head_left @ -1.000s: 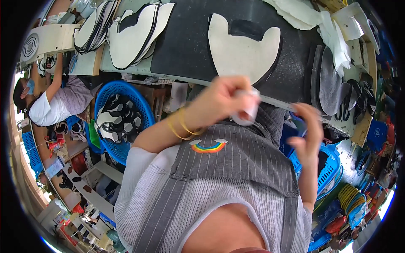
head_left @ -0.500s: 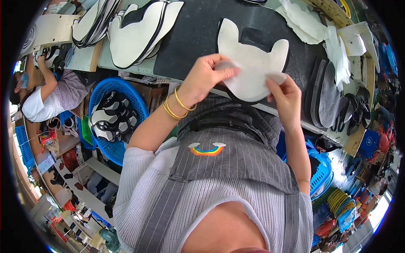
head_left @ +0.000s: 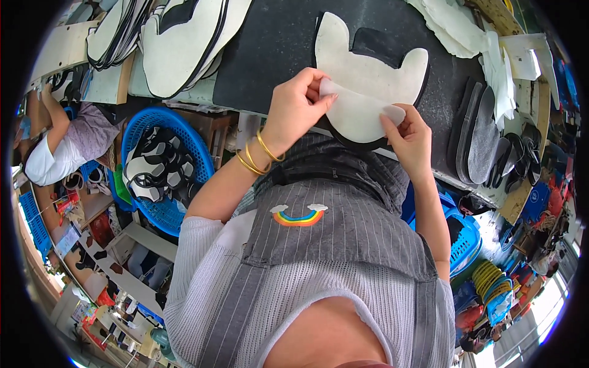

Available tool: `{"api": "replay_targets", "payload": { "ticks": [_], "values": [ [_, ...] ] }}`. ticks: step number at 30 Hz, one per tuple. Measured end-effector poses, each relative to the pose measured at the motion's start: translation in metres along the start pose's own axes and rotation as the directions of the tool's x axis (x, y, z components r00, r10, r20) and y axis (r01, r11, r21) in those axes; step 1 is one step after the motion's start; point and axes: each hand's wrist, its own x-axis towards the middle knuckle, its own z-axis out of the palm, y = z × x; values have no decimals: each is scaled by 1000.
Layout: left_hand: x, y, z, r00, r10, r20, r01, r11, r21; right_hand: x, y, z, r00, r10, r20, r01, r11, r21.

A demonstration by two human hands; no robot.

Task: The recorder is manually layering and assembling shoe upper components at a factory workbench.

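A white U-shaped shoe-upper piece [head_left: 353, 70] with two upright lobes lies on the black work mat [head_left: 264, 67], with black material showing along its edges. Over its rounded near end is a thin white curved piece [head_left: 359, 115], stretched between my hands. My left hand [head_left: 299, 109] pinches its left end between thumb and fingers. At the other end, my right hand [head_left: 409, 140] grips the tip the same way. A black patch [head_left: 375, 46] sits in the notch between the lobes.
Stacks of white and black upper pieces [head_left: 181, 52] lie at the bench's left. On the right are dark sole-shaped pieces [head_left: 480, 138] and pale scraps [head_left: 445, 30]. A blue basket [head_left: 169, 214] holding shoe parts stands below left, near another person [head_left: 64, 144]. Another blue basket [head_left: 464, 242] is at right.
The thin curved piece, lifted and blurred before, now lies lower along the upper piece's rounded end. My hands have moved slightly, and the view has shifted a little.
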Motion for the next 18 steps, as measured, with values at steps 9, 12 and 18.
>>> {"api": "replay_targets", "payload": {
  "ticks": [9, 12, 18],
  "values": [
    [-31, 18, 27, 724, 470, 505, -682, 600, 419, 2, -5, -6, 940, -296, -168, 169, 835, -523],
    [-24, 28, 28, 697, 436, 569, -703, 571, 423, -6, 1, -18, 926, -290, -240, 69, 757, -650],
    [-15, 35, 56, 665, 369, 649, -734, 481, 479, 8, 10, -112, 844, -298, -446, 7, 837, -546]
  ]
}}
